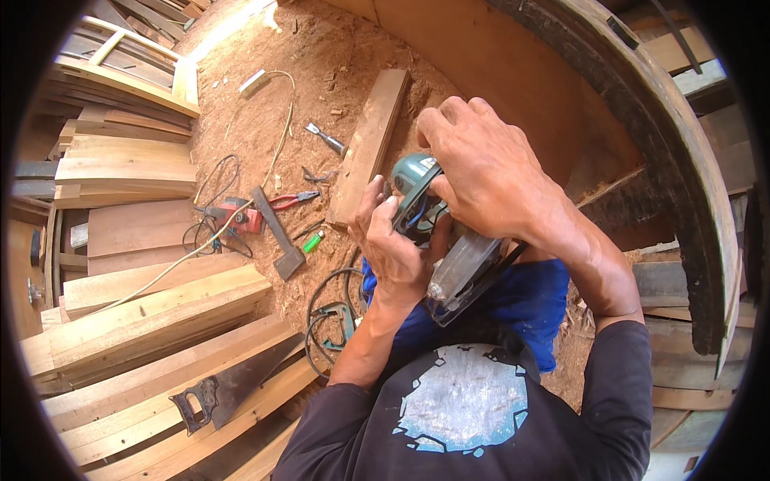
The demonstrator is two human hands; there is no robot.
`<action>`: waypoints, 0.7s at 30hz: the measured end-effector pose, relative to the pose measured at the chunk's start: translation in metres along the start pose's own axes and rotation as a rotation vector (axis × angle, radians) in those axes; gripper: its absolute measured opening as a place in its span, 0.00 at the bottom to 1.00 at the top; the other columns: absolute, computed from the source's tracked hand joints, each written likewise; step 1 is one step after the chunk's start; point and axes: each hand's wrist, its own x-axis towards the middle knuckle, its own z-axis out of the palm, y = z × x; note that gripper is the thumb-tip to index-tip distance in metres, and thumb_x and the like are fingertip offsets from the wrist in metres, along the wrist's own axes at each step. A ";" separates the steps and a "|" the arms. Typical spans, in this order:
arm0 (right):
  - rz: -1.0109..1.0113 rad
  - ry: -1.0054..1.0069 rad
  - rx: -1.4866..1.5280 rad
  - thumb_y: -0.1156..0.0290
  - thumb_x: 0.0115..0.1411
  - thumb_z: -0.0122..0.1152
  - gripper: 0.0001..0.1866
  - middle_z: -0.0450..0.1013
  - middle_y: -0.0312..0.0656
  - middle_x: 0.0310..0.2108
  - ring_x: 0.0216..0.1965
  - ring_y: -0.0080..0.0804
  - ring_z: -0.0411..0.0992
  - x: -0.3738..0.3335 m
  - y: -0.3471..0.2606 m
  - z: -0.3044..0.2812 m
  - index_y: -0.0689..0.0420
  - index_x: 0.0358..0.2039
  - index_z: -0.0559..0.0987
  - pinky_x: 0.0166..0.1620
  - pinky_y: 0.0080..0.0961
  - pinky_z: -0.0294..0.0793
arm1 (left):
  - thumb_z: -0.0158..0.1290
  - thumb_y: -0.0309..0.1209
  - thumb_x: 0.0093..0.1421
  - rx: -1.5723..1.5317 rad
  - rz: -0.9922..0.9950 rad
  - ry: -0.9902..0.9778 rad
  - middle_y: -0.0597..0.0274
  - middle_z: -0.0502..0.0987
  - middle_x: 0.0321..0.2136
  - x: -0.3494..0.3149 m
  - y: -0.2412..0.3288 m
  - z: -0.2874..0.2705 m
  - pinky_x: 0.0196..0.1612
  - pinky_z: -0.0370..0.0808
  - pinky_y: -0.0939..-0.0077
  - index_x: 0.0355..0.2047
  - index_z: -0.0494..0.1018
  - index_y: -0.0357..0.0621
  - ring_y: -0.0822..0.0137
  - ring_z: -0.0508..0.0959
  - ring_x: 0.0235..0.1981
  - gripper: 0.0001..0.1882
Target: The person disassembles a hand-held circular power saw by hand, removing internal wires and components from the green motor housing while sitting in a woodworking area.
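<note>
In front of my lap I hold a teal and grey handheld power saw point(465, 264), which looks like a circular saw. My left hand point(393, 252) is closed against its near-left side, with the fingers pointing up beside the teal housing. My right hand point(485, 164) grips the housing from above, its fingers curled over the far end. Both hands hide part of the saw, including whatever the right fingertips press on. Just beyond my left hand lies a thick wooden plank point(373, 144) on the sawdust. A chisel point(326, 139) lies at the plank's left side.
Red-handled pliers point(295, 199), a hammer-like tool point(278, 234), a red power tool point(243, 215) and a green item point(314, 241) lie on the floor. A teal tool point(335, 327) with dark cable sits near my left arm. Stacked boards point(144, 309) carry a handsaw point(233, 389). A curved timber point(682, 160) arches at right.
</note>
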 end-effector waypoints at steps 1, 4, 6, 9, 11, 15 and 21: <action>-0.006 0.011 -0.006 0.75 0.52 0.69 0.24 0.77 0.60 0.48 0.53 0.60 0.76 0.000 0.001 0.000 0.67 0.50 0.77 0.50 0.57 0.81 | 0.81 0.41 0.53 0.021 -0.019 0.000 0.29 0.69 0.61 0.000 0.001 0.000 0.66 0.70 0.42 0.61 0.57 0.36 0.34 0.73 0.63 0.49; -0.026 0.022 -0.014 0.75 0.52 0.69 0.25 0.77 0.60 0.48 0.52 0.60 0.76 -0.001 0.003 0.000 0.67 0.51 0.77 0.50 0.57 0.81 | 0.79 0.37 0.55 -0.004 -0.004 -0.006 0.29 0.70 0.61 -0.002 -0.002 0.001 0.66 0.71 0.43 0.60 0.58 0.37 0.34 0.73 0.63 0.46; -0.035 0.020 -0.016 0.74 0.52 0.69 0.25 0.77 0.60 0.47 0.51 0.60 0.76 -0.001 0.004 -0.001 0.66 0.52 0.77 0.50 0.57 0.81 | 0.77 0.35 0.56 -0.025 0.022 0.004 0.29 0.70 0.61 -0.003 -0.005 0.001 0.65 0.72 0.44 0.60 0.58 0.37 0.34 0.73 0.63 0.43; -0.042 -0.005 0.001 0.75 0.53 0.69 0.25 0.77 0.59 0.47 0.51 0.60 0.75 -0.002 0.005 -0.002 0.66 0.52 0.77 0.51 0.57 0.80 | 0.74 0.34 0.59 -0.063 0.040 0.010 0.28 0.70 0.61 -0.007 -0.007 0.000 0.64 0.72 0.45 0.60 0.58 0.38 0.35 0.74 0.62 0.40; -0.075 -0.010 0.028 0.74 0.55 0.71 0.24 0.77 0.58 0.48 0.52 0.59 0.76 -0.003 0.006 -0.002 0.66 0.52 0.78 0.52 0.56 0.79 | 0.72 0.33 0.60 -0.080 0.033 0.006 0.28 0.70 0.61 -0.009 -0.007 -0.001 0.64 0.71 0.45 0.59 0.58 0.38 0.35 0.74 0.61 0.38; -0.106 -0.026 0.021 0.72 0.56 0.74 0.25 0.77 0.57 0.48 0.52 0.58 0.76 -0.005 0.011 -0.003 0.66 0.52 0.78 0.52 0.55 0.79 | 0.69 0.26 0.58 -0.083 0.059 0.000 0.26 0.71 0.62 -0.004 -0.005 -0.005 0.61 0.68 0.45 0.61 0.61 0.37 0.37 0.75 0.60 0.35; -0.218 0.007 -0.033 0.68 0.55 0.79 0.27 0.77 0.54 0.47 0.51 0.57 0.75 -0.004 0.014 -0.002 0.63 0.52 0.79 0.52 0.51 0.76 | 0.68 0.24 0.60 -0.182 0.058 -0.090 0.28 0.70 0.62 -0.005 -0.011 -0.014 0.63 0.68 0.43 0.61 0.59 0.37 0.37 0.74 0.61 0.35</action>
